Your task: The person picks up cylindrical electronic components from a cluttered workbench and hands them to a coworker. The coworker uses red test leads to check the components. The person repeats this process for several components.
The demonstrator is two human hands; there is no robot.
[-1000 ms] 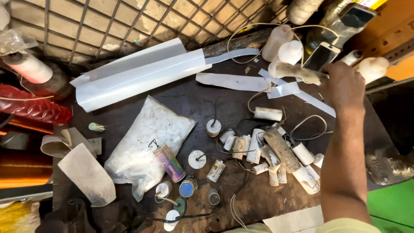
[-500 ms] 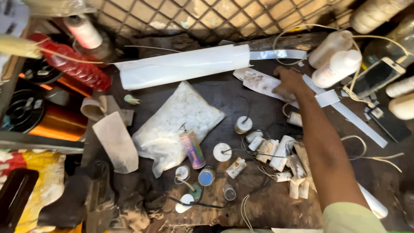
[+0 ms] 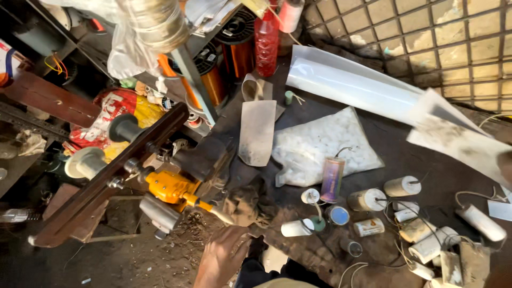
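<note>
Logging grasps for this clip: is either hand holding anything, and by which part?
Left hand holds nothing. Right hand, barely in view, meets the dirty white sheet at its edge; grip unclear.

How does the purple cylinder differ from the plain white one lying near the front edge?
The purple cylinder lies partly on the bag of white pieces; the white cylinder lies on the bare bench. The purple one is longer and shiny, the white one shorter and matt. Both are small and round.
</note>
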